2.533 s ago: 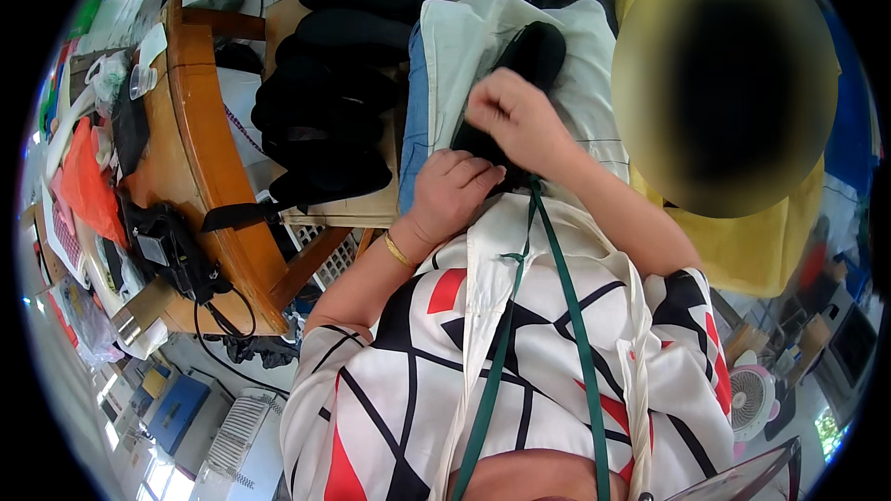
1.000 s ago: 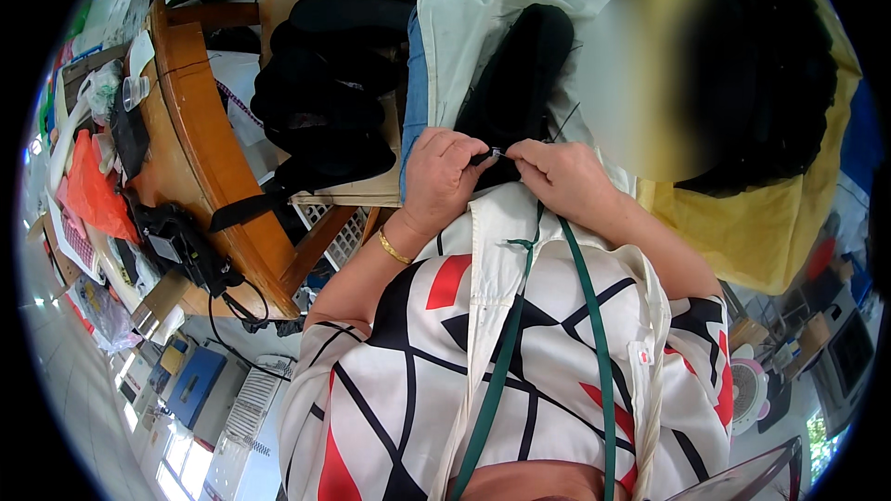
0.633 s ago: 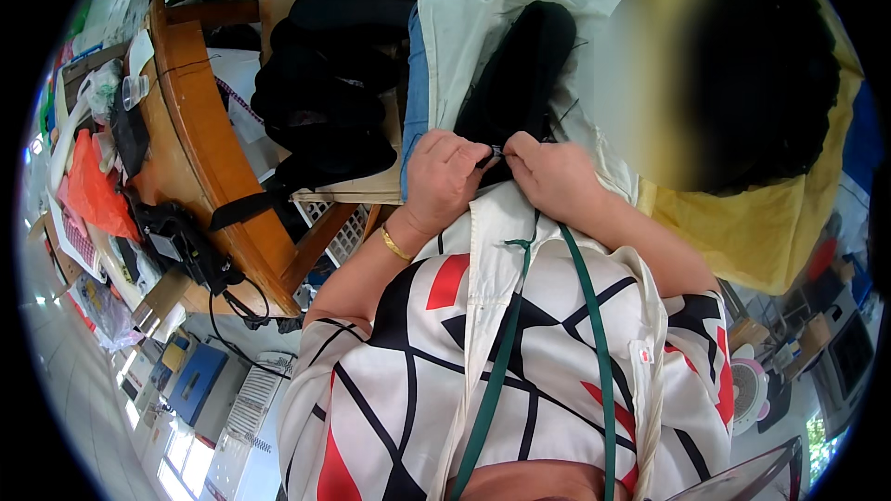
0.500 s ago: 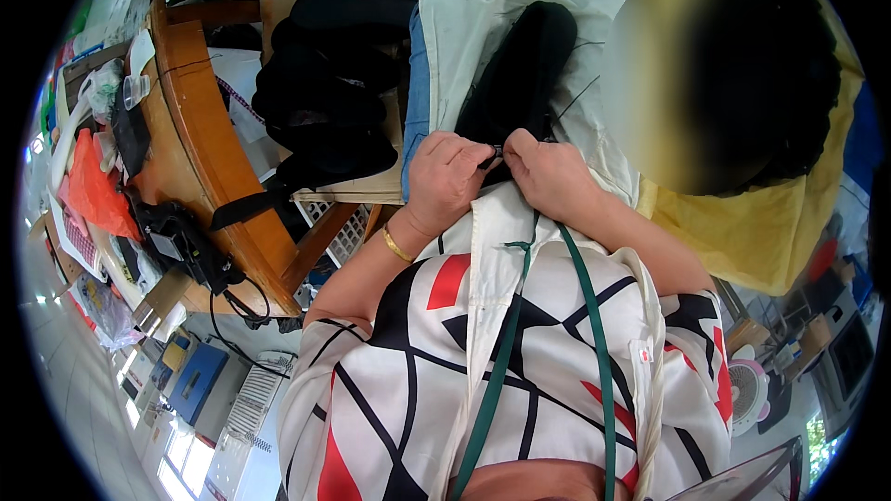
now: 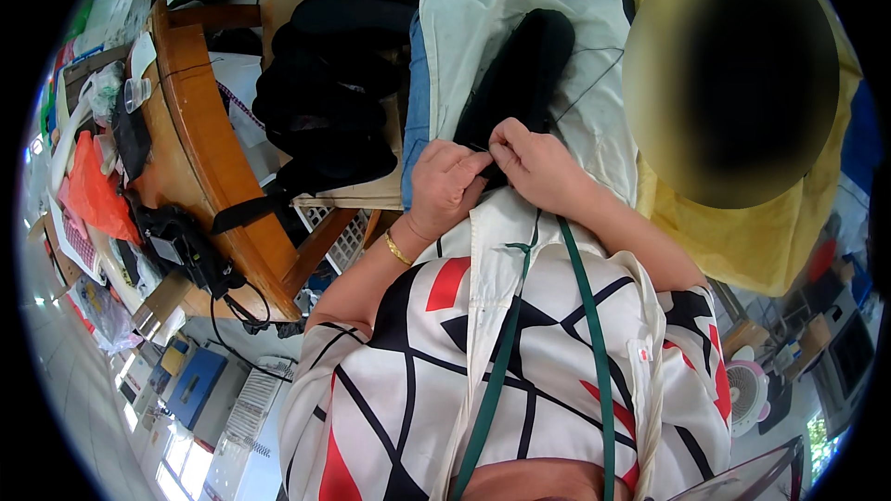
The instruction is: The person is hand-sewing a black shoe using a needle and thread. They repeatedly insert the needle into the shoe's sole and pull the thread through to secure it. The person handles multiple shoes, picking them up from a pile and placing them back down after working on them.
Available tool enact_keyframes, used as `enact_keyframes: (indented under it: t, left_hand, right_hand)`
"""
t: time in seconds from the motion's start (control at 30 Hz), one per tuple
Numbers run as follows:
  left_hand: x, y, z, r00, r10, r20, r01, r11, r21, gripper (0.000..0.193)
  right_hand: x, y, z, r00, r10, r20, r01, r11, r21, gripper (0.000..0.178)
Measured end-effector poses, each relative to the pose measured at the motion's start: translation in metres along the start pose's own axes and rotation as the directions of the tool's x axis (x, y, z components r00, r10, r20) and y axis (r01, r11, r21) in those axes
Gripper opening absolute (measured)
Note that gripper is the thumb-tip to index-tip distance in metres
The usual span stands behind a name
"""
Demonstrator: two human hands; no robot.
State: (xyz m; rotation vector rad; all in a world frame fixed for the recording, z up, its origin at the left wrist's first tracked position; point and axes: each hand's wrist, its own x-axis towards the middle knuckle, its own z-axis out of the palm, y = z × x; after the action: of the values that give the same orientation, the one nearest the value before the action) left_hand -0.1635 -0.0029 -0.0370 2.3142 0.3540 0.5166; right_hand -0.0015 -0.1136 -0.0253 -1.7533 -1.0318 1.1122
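A long black shoe (image 5: 522,70) lies on a white cloth (image 5: 594,9) in front of me, its rounded end pointing away. My left hand (image 5: 444,184) is closed at the shoe's near end, thumb and fingers pinching its edge. Right beside it, my right hand (image 5: 534,163) is closed in a pinch over the same end. A tiny dark sliver shows between the fingertips; what the right fingers hold is too small to name. Dark thread (image 5: 594,83) runs from the shoe's right side across the cloth.
Several black shoes (image 5: 320,102) are piled on a board to the left, beside a wooden chair frame (image 5: 200,111). Further left are a red plastic bag (image 5: 97,186) and a black device with cables (image 5: 181,246). Yellow cloth (image 5: 742,250) hangs at the right, near a person blurred out.
My right hand has risen slightly and shifted left, up against the left fingertips. The thread on the right has moved and stretches further over the cloth. My left hand barely moved.
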Motion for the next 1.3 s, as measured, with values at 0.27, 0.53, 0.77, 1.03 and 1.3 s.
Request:
enact_keyframes:
  t: [0.27,0.53,0.77,1.03,1.3]
  left_hand:
    - [0.005,0.003,-0.005,0.979,0.205,-0.013,-0.201,0.968,0.15,0.031]
    - [0.004,0.002,-0.008,0.975,0.222,-0.011,-0.218,0.965,0.142,0.038]
    - [0.007,-0.002,-0.009,0.961,0.276,0.019,-0.273,0.934,0.229,0.028]
    - [0.004,-0.001,-0.007,0.965,0.258,0.043,-0.261,0.939,0.224,0.029]
    - [0.008,-0.002,-0.008,0.978,0.204,0.051,-0.21,0.961,0.182,0.035]
  right_hand:
    - [0.016,-0.028,-0.042,0.993,-0.067,0.095,0.091,0.954,-0.287,0.017]
    - [0.035,-0.017,-0.03,0.957,-0.093,0.276,0.192,0.913,-0.359,0.019]
    - [0.051,-0.01,-0.036,0.892,-0.106,0.439,0.257,0.919,-0.299,0.019]
    - [0.046,-0.008,-0.033,0.884,-0.204,0.419,0.358,0.873,-0.33,0.016]
    - [0.069,-0.039,-0.032,0.997,-0.047,0.06,0.032,0.971,0.236,0.022]
